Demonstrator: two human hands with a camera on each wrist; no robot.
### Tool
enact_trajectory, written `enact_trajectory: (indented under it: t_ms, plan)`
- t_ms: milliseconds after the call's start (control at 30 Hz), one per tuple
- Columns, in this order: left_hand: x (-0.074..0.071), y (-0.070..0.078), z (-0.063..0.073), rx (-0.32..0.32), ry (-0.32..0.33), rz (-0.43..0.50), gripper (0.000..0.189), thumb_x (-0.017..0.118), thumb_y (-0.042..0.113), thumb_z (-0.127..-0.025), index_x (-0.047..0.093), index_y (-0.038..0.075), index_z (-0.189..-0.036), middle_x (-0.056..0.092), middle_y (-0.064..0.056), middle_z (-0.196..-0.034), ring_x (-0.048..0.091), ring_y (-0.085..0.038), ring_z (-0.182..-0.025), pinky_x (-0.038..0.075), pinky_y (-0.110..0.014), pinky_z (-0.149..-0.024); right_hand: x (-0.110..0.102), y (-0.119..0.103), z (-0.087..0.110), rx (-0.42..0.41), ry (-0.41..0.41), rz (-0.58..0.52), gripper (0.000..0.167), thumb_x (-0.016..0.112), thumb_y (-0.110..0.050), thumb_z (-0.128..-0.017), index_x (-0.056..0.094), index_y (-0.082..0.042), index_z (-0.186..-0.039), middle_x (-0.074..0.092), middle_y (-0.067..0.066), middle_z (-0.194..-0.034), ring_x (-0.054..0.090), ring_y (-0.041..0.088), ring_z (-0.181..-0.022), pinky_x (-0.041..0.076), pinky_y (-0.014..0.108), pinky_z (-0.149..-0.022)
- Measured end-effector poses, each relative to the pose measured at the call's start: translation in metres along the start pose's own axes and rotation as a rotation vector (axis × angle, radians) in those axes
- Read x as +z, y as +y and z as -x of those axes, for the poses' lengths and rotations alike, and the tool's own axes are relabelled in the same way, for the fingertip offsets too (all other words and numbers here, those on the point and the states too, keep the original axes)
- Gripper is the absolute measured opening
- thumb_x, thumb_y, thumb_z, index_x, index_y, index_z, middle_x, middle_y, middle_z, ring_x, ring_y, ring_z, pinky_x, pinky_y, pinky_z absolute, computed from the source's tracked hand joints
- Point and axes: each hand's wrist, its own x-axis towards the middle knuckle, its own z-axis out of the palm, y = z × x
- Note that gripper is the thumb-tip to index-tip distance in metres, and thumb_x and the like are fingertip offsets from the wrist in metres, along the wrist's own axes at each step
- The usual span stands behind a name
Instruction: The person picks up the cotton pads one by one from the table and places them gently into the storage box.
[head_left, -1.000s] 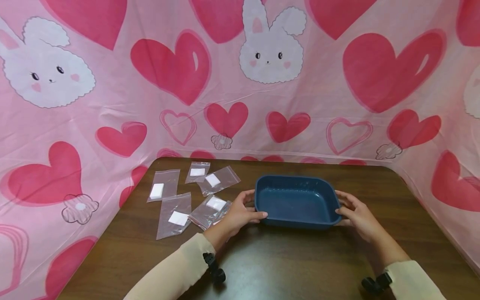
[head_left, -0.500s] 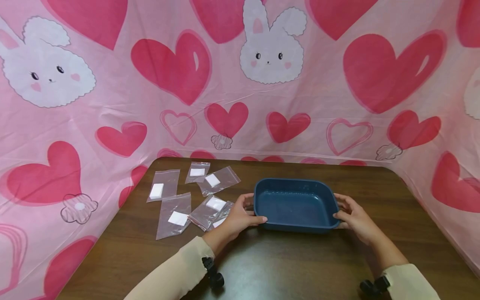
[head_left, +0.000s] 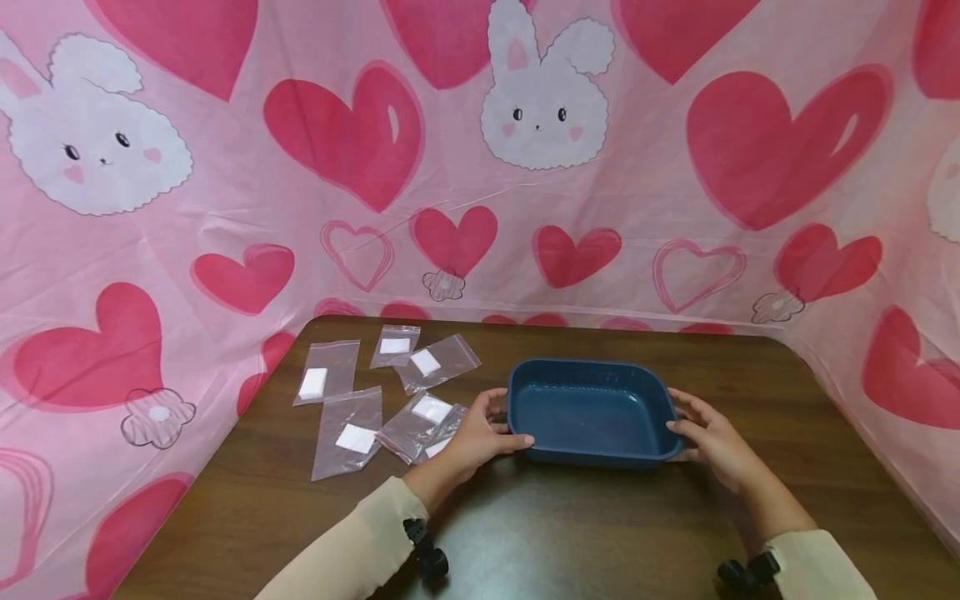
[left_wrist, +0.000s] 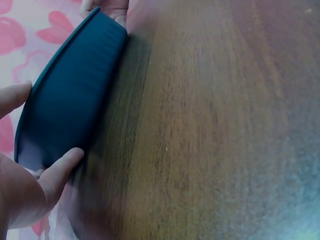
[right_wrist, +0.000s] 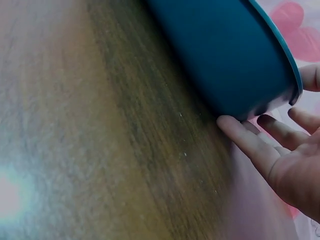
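A dark blue rectangular plastic basin (head_left: 592,458) with rounded corners sits on the brown table, right of the middle in the head view. Nothing lies inside it. My left hand (head_left: 477,435) holds its left end, thumb over the rim and the other fingers at the outer wall. The right hand (head_left: 712,437) holds the opposite end, thumb at the rim. In the left wrist view the basin's outer side (left_wrist: 75,90) slants across the upper left, close to the tabletop. The right wrist view has fingertips (right_wrist: 231,124) touching the basin's lower edge.
Several clear zip bags, each with a white rectangular piece, lie left of the basin; one bag (head_left: 333,358) is near the table's left edge and another (head_left: 360,417) nearer me. A pink cloth (head_left: 622,183) with hearts and rabbits hangs round the table (head_left: 585,533).
Held by both hands, the basin has come slightly down and toward me, mostly in the first half second. Since then it has hardly moved. The bags stay where they were.
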Motion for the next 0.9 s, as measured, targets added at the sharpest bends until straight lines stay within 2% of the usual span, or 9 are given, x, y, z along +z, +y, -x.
enact_trajectory:
  t_ms: [233,367,533,633,900]
  plan:
    - [-0.003,-0.003,-0.001,0.0,-0.007,0.026,0.08,0.079,-0.006,-0.077,0.033,0.003,-0.142,0.047,-0.028,-0.132,0.061,-0.039,-0.109,0.057,-0.044,-0.077,-0.003,0.004,0.001,-0.015,-0.066,-0.119,0.061,0.049,-0.015,-0.103,0.017,0.001,-0.152,0.015,0.033,-0.151,0.054,0.027,-0.112,0.052,0.058,-0.082]
    - [-0.003,-0.003,-0.001,-0.002,-0.013,0.047,0.079,0.077,-0.008,-0.077,0.033,0.002,-0.141,0.048,-0.029,-0.132,0.061,-0.039,-0.109,0.057,-0.044,-0.077,-0.006,0.006,0.002,-0.02,-0.098,-0.152,0.058,0.05,-0.016,-0.103,0.021,-0.003,-0.152,0.022,0.026,-0.15,0.056,0.019,-0.111,0.051,0.06,-0.083]
    - [-0.006,-0.004,0.0,-0.009,-0.038,0.072,0.078,0.076,-0.009,-0.078,0.032,0.001,-0.142,0.045,-0.03,-0.135,0.058,-0.042,-0.113,0.057,-0.044,-0.077,-0.007,0.009,0.003,-0.018,-0.094,-0.179,0.056,0.051,-0.016,-0.102,0.026,-0.005,-0.151,0.04,0.009,-0.14,0.058,0.019,-0.11,0.05,0.061,-0.083]
    - [-0.009,-0.003,0.001,-0.016,-0.06,0.086,0.078,0.075,-0.009,-0.079,0.032,0.0,-0.143,0.043,-0.03,-0.137,0.056,-0.044,-0.115,0.057,-0.045,-0.078,-0.008,0.011,0.003,-0.013,-0.095,-0.203,0.055,0.051,-0.015,-0.102,0.027,-0.007,-0.151,0.045,0.0,-0.134,0.059,0.018,-0.109,0.05,0.061,-0.083]
    - [-0.015,-0.001,0.001,-0.02,-0.103,0.105,0.074,0.073,-0.008,-0.081,0.033,-0.005,-0.143,0.044,-0.031,-0.137,0.056,-0.044,-0.116,0.055,-0.047,-0.08,-0.011,0.012,0.004,-0.01,-0.13,-0.259,0.051,0.05,-0.015,-0.103,0.032,-0.012,-0.15,0.049,-0.008,-0.129,0.06,0.016,-0.11,0.048,0.062,-0.085]
